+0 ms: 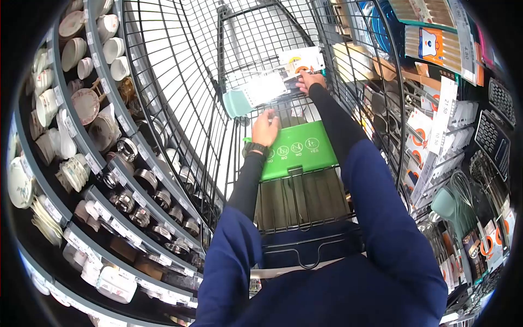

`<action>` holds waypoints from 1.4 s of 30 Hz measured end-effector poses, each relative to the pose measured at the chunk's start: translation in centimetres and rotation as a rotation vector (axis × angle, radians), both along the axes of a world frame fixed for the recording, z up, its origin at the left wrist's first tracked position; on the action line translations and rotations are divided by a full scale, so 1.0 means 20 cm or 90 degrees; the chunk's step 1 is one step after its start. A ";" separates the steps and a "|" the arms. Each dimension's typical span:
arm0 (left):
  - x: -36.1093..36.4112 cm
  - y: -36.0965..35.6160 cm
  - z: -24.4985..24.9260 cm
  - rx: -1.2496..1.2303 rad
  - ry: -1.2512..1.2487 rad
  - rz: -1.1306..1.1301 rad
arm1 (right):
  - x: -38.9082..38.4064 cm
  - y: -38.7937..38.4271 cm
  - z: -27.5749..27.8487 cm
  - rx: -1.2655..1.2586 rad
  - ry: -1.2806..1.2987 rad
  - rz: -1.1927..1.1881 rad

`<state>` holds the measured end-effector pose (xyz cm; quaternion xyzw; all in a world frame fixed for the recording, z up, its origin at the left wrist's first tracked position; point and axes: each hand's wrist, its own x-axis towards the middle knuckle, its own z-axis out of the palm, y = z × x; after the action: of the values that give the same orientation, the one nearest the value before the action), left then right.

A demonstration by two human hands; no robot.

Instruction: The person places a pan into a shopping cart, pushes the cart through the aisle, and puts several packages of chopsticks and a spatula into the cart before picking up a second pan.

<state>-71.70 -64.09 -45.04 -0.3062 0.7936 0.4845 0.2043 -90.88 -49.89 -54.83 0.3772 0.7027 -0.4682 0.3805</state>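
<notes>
Both my arms reach over the green seat flap (299, 152) into a black wire shopping cart (220, 49). At the cart's far right, my right hand (312, 82) has its fingers bent closed at the lower edge of a white carded package (310, 56) with orange and yellow print. My left hand (265, 129), fingers loosely apart and holding nothing, hovers by the left part of the flap. A pale teal item (237, 104) on a white card (265, 89) lies beyond it, the card bright with glare.
Shelves of bowls and plates (86, 103) run along the left, with metal tins (128, 148) nearby. Hanging utensils, including a whisk (461, 188) and teal tools (449, 204), line the right, close to the cart's side. Price tags (444, 114) stick out there.
</notes>
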 end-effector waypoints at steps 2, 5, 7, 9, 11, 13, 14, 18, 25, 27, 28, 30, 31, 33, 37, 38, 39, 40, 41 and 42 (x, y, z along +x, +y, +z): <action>0.00 -0.01 0.01 0.007 0.016 0.021 | -0.02 0.00 0.00 0.012 0.011 0.012; -0.05 -0.02 0.13 0.059 -0.007 0.038 | -0.08 -0.01 0.04 0.029 0.047 0.006; -0.05 -0.01 0.16 0.041 0.025 0.013 | -0.13 -0.02 -0.03 0.029 0.061 -0.024; -0.02 -0.02 0.19 0.035 0.034 -0.011 | -0.11 0.00 -0.05 0.030 0.043 -0.019; -0.04 -0.02 0.23 0.043 0.046 -0.003 | -0.09 0.00 0.00 0.030 0.065 0.020; -0.04 -0.03 0.26 0.071 0.057 0.013 | -0.07 0.01 0.05 0.060 0.100 0.099; -0.05 -0.02 0.29 0.097 0.067 0.033 | -0.02 0.02 -0.12 0.109 0.185 0.115; -0.09 0.02 0.54 0.124 0.128 0.065 | 0.05 0.00 0.24 -0.129 0.216 -0.088; 0.03 0.05 0.89 0.149 0.195 0.070 | 0.14 -0.03 0.72 -0.133 0.388 -0.052; 0.07 0.06 1.01 0.170 0.223 0.077 | 0.15 -0.03 0.94 -0.114 0.449 -0.014; 0.10 0.06 1.05 0.181 0.246 0.082 | 0.16 -0.02 1.04 -0.097 0.452 0.000; 0.17 0.07 1.12 0.159 0.281 0.091 | 0.18 -0.02 1.21 -0.078 0.532 0.045; 0.20 0.07 1.14 0.149 0.301 0.095 | 0.19 -0.02 1.29 -0.056 0.587 0.074; 0.26 0.07 1.21 0.142 0.320 0.117 | 0.25 0.00 1.45 -0.059 0.647 0.077; 0.33 0.07 1.33 0.087 0.388 0.156 | 0.38 0.06 1.82 -0.035 0.728 0.110; 0.33 0.08 1.39 0.087 0.406 0.165 | 0.42 0.09 1.90 -0.021 0.739 0.120; 0.32 0.09 1.48 0.069 0.428 0.146 | 0.48 0.11 2.04 -0.018 0.777 0.120; 0.30 0.11 1.59 0.067 0.455 0.134 | 0.54 0.13 2.16 -0.011 0.785 0.122; 0.28 0.13 1.72 0.069 0.468 0.114 | 0.60 0.16 2.27 0.038 0.813 0.168; 0.26 0.14 1.84 0.071 0.482 0.094 | 0.65 0.18 2.34 0.087 0.841 0.215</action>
<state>-66.45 -61.31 -8.25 -0.1506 0.7613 0.6187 -0.1222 -77.84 -46.37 -7.94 -0.0794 0.8645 -0.4890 -0.0850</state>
